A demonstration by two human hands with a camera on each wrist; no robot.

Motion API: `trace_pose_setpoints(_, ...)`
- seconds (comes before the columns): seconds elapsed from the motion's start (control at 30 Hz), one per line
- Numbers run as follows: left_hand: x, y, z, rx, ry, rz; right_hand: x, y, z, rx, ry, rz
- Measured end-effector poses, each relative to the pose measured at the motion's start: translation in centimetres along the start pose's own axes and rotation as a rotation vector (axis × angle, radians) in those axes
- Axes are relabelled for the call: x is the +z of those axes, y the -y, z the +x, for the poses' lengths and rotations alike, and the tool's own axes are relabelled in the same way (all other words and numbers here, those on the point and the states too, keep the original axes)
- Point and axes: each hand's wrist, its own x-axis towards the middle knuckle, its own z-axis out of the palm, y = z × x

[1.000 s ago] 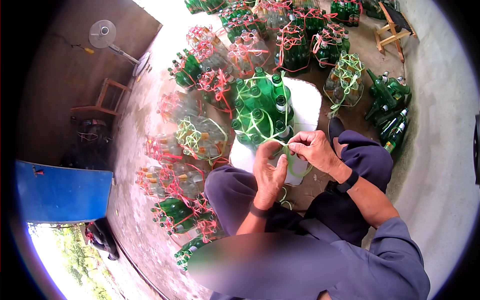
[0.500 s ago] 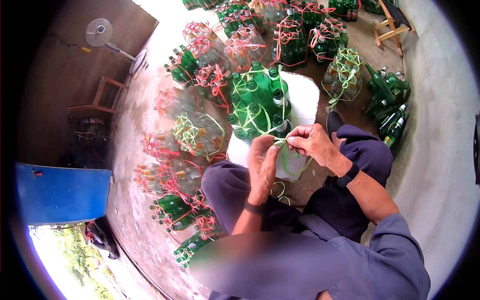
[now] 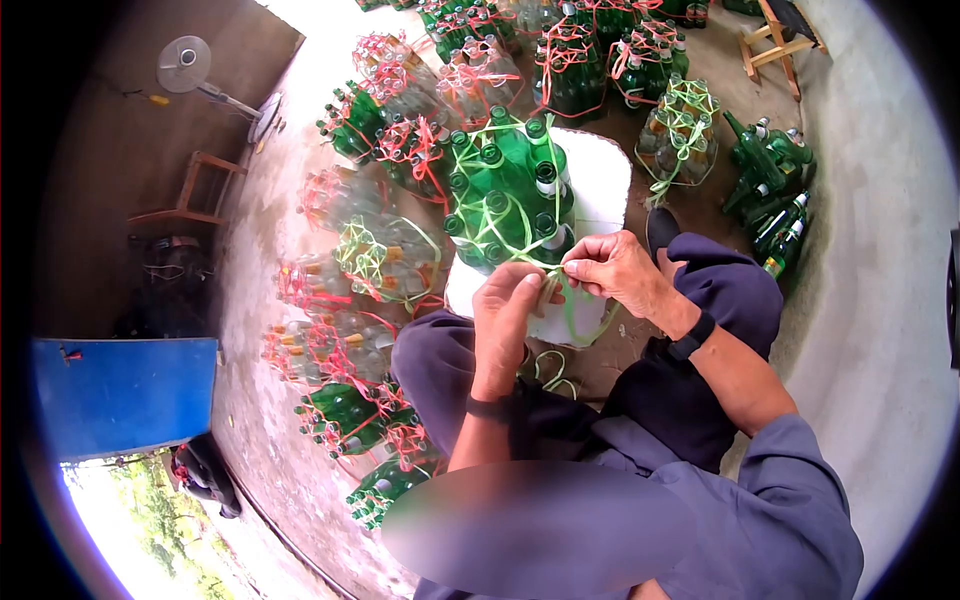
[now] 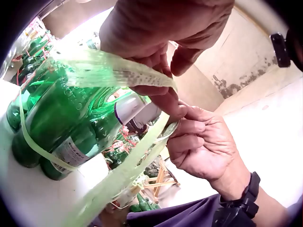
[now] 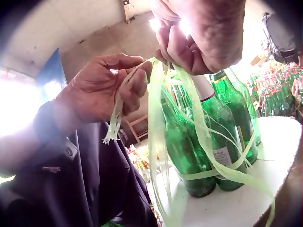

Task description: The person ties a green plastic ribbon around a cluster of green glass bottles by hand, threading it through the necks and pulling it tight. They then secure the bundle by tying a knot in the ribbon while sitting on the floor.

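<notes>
A bundle of green bottles (image 3: 500, 190), laced round with pale green plastic strap (image 5: 199, 175), stands upright on a white board (image 3: 600, 185). At the bundle's near side, my left hand (image 3: 505, 315) pinches strap between thumb and curled fingers; in the right wrist view a short frayed strap end hangs from that hand (image 5: 106, 90). Close beside it, my right hand (image 3: 630, 280) pinches the strap too, fingers curled, the two hands nearly touching. Long strap tails hang below the right hand (image 4: 203, 146) in the left wrist view. The knot area is partly hidden by the fingers.
Bundles of clear and green bottles tied with red strap (image 3: 570, 75) stand left and beyond. Loose green bottles (image 3: 770, 185) lie by the right wall, below a wooden folding stool (image 3: 775, 50). A fan (image 3: 185, 63) and a blue panel (image 3: 125, 390) are at left.
The head view has shifted slightly, moving the scene left and up. Both hands stay at the strap by the bundle's near edge; the left hand's fingers have shifted a little on it.
</notes>
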Motion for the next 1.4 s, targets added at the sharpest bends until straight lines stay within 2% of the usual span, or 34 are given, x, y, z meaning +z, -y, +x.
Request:
trace_pose_setpoints(0.1,0.3,0.7,0.0,0.046,-0.030,0.104,0.1,-0.2,0.1,0.006,0.039,0.007)
trace_pose_setpoints(0.23,1.0,0.5,-0.3,0.091,0.002,0.078,0.1,-0.3,0.1,0.005,0.064,-0.030)
trace_pose_setpoints(0.3,1.1,0.5,-0.3,0.041,0.038,0.068,0.2,-0.1,0.1,-0.007,0.062,-0.061)
trace_pose_setpoints(0.37,1.4,1.1,-0.3,0.100,0.009,-0.002,0.3,0.0,0.0,-0.017,0.061,-0.090)
trace_pose_setpoints(0.6,1.3,0.5,-0.9,0.052,-0.046,0.044,0.6,0.4,-0.1,-0.007,0.068,-0.080)
trace_pose_setpoints(0.97,1.7,0.4,-1.2,0.106,-0.134,0.046,0.9,0.5,-0.1,-0.015,0.062,-0.123)
trace_pose_setpoints(1.07,1.5,0.0,-1.3,0.043,-0.104,0.050,1.0,0.3,0.0,-0.036,0.044,-0.155)
trace_pose_setpoints(1.4,1.1,-0.2,-1.1,0.043,-0.066,0.133,1.2,0.4,0.0,0.015,0.058,-0.109)
